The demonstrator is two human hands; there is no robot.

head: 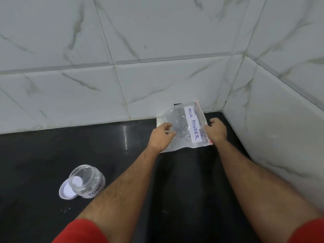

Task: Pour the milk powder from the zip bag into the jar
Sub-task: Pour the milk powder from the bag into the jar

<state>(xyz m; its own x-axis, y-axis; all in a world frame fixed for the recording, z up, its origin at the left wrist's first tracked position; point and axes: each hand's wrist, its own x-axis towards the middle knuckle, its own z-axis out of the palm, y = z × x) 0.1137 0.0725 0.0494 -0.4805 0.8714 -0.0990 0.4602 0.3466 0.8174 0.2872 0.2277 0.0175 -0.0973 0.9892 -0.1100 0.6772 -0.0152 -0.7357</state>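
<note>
A clear zip bag [184,127] with a white label reading MILK POWDER and a red zip strip leans at the back of the black counter [52,155], against the tiled wall. My left hand [162,136] pinches the bag's left side. My right hand [216,130] grips its right edge at the zip strip. A clear glass jar [86,181] with a white label stands open at the front left, a little white powder in its bottom. Its white lid [67,191] lies upside down beside it, touching the jar.
White marble-pattern tiled walls [157,58] meet in a corner at the right, close behind the bag. Small white specks [64,210] dot the counter near the jar. A dark opening [177,104] shows in the wall behind the bag.
</note>
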